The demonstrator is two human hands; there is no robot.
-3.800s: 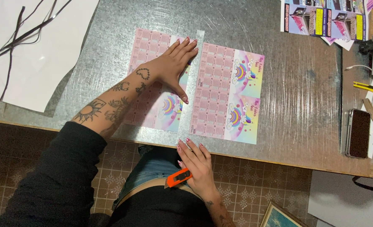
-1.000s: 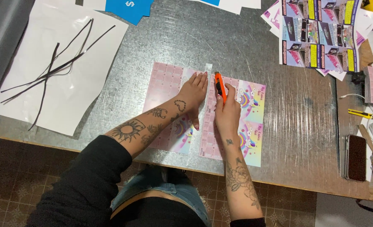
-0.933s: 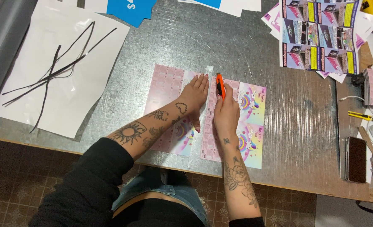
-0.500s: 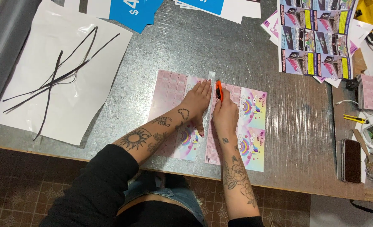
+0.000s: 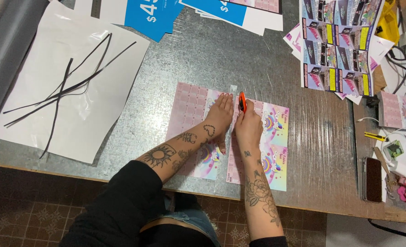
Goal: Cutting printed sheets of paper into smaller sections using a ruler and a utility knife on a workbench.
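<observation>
Two pink printed sheets with rainbow pictures lie side by side on the metal table [image 5: 203,55]. My left hand [image 5: 219,116] presses flat on the left sheet [image 5: 187,107], fingers along a clear ruler at the seam. My right hand [image 5: 248,126] rests on the right sheet [image 5: 276,137] and grips an orange utility knife [image 5: 242,101], its tip at the far end of the seam between the sheets.
A white sheet [image 5: 43,114] with thin black strips [image 5: 70,87] lies at the left. Blue-and-white signs [image 5: 152,13] sit at the far edge. Stacks of colourful flyers [image 5: 335,50] are at the right, with a dark phone [image 5: 373,179], cables and small tools beyond.
My right hand came up from my lap with the knife to the far end of the seam. In the last second both hands stayed there; the view shifted slightly.
</observation>
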